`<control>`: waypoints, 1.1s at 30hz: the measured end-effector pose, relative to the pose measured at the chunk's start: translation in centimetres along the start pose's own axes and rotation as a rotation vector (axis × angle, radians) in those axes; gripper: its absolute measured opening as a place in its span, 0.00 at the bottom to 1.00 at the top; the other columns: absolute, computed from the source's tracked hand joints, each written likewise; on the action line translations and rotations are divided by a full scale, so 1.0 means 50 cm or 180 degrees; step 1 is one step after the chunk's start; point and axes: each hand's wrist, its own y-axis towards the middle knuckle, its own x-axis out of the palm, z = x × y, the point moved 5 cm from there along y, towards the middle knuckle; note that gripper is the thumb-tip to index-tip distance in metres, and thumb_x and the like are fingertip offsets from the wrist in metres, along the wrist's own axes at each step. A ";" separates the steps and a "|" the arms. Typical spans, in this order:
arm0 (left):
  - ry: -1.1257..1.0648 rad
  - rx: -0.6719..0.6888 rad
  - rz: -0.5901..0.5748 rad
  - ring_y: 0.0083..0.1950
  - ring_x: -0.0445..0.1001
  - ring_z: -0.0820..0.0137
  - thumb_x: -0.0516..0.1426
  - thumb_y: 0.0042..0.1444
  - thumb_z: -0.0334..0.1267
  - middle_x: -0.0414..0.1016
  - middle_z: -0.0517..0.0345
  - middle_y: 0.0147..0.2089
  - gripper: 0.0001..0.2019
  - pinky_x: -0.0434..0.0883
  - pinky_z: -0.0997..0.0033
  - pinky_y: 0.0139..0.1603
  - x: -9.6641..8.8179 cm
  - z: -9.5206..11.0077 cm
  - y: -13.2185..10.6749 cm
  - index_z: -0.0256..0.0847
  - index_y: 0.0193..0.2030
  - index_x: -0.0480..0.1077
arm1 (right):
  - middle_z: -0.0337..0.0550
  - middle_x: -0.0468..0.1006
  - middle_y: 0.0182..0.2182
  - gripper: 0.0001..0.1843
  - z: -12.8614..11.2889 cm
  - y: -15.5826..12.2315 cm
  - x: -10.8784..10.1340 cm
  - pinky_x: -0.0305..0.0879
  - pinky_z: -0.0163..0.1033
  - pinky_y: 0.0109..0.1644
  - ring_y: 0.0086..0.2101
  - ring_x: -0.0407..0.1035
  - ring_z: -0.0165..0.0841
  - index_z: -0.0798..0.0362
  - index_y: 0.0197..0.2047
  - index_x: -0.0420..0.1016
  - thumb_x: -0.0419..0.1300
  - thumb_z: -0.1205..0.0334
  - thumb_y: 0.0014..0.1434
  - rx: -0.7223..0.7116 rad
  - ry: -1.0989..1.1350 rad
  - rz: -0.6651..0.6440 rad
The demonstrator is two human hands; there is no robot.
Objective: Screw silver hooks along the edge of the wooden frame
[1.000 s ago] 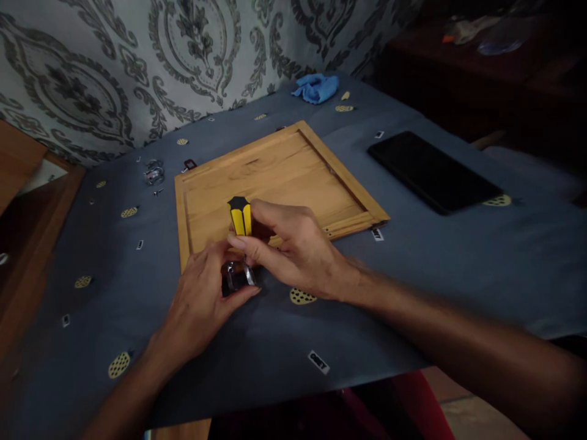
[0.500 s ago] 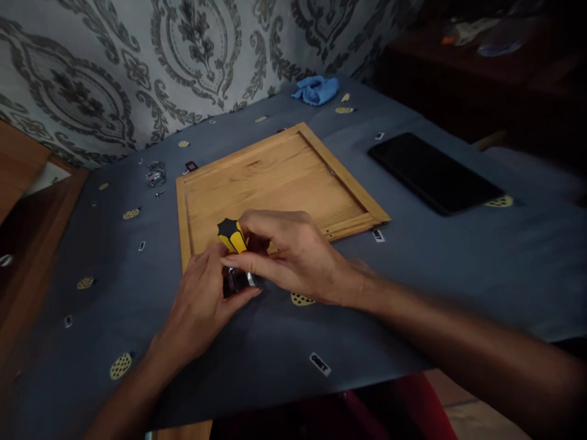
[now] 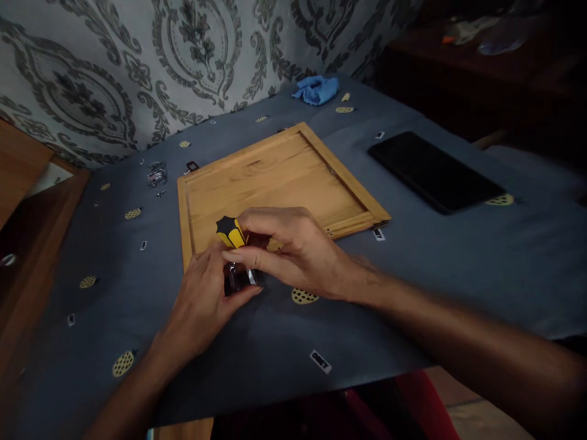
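Observation:
My right hand (image 3: 300, 253) grips a screwdriver (image 3: 230, 231) with a black and yellow handle, held close to upright. Its shaft and tip are hidden behind my fingers. Just below it, my left hand (image 3: 199, 302) closes around a shiny metal hinge (image 3: 251, 277) at the near edge of a framed wooden door panel (image 3: 257, 183). Fingers cover much of the hinge, so I cannot tell how it sits against the wood. The panel lies flat on the table, and small dark holes show along its near edge.
Another metal hinge (image 3: 157, 175) and a small screw (image 3: 161, 194) lie left of the panel. A black phone (image 3: 435, 171) rests to the right, and a blue cloth (image 3: 316, 90) at the back. A blue patterned tablecloth (image 3: 257, 379) covers the table.
The screwdriver handle has shifted very slightly, and the right hand has risen a little with it. The left hand keeps its hold; the panel stays in place.

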 end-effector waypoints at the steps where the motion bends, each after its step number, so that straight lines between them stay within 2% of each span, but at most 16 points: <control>1: 0.0018 -0.0014 0.0000 0.43 0.78 0.56 0.67 0.59 0.45 0.76 0.58 0.42 0.18 0.78 0.53 0.43 0.001 -0.001 -0.001 0.45 0.50 0.65 | 0.32 0.65 0.27 0.15 -0.001 0.001 0.000 0.59 0.31 0.34 0.28 0.61 0.22 0.56 0.30 0.66 0.62 0.63 0.69 -0.0016 -0.0009 0.0006; 8: 0.0066 0.0028 -0.0011 0.45 0.79 0.57 0.69 0.57 0.42 0.77 0.58 0.45 0.22 0.78 0.55 0.46 0.000 0.004 0.002 0.46 0.53 0.64 | 0.30 0.63 0.26 0.16 -0.005 0.003 -0.004 0.57 0.30 0.33 0.27 0.59 0.22 0.54 0.30 0.62 0.61 0.65 0.69 -0.0184 -0.0161 0.0124; 15: -0.0035 -0.0085 -0.0096 0.47 0.80 0.56 0.68 0.57 0.41 0.78 0.56 0.46 0.22 0.78 0.52 0.47 0.001 0.001 0.002 0.46 0.54 0.64 | 0.31 0.63 0.26 0.16 -0.014 -0.005 -0.006 0.58 0.31 0.32 0.27 0.60 0.23 0.54 0.30 0.63 0.61 0.65 0.69 -0.0326 -0.0385 0.0269; 20: -0.0185 -0.0229 -0.0181 0.49 0.79 0.54 0.69 0.56 0.41 0.79 0.54 0.49 0.25 0.76 0.49 0.50 0.003 0.000 0.002 0.45 0.57 0.64 | 0.33 0.68 0.27 0.13 -0.006 -0.003 -0.011 0.61 0.32 0.33 0.27 0.63 0.24 0.56 0.32 0.69 0.61 0.62 0.69 -0.0167 -0.0262 0.0525; 23: -0.0332 -0.0325 -0.0304 0.52 0.79 0.54 0.68 0.56 0.40 0.79 0.52 0.52 0.27 0.75 0.48 0.52 0.004 0.001 0.003 0.45 0.59 0.63 | 0.34 0.69 0.26 0.14 0.004 -0.003 -0.016 0.62 0.34 0.33 0.27 0.64 0.26 0.54 0.31 0.68 0.61 0.59 0.69 -0.0035 -0.0176 0.0660; 28: -0.0361 -0.0317 -0.0265 0.51 0.79 0.53 0.68 0.56 0.39 0.79 0.52 0.51 0.28 0.75 0.48 0.51 0.001 0.001 0.004 0.47 0.59 0.62 | 0.35 0.70 0.26 0.13 0.012 -0.005 -0.012 0.62 0.34 0.33 0.27 0.65 0.26 0.54 0.34 0.69 0.59 0.57 0.70 0.0133 -0.0291 0.0432; 33: -0.0315 -0.0249 -0.0264 0.52 0.79 0.54 0.68 0.57 0.39 0.79 0.53 0.51 0.28 0.75 0.48 0.52 0.002 0.002 0.002 0.47 0.60 0.62 | 0.36 0.70 0.27 0.13 0.012 -0.007 -0.008 0.61 0.34 0.32 0.26 0.64 0.25 0.57 0.36 0.71 0.59 0.58 0.71 0.0094 -0.0338 0.0414</control>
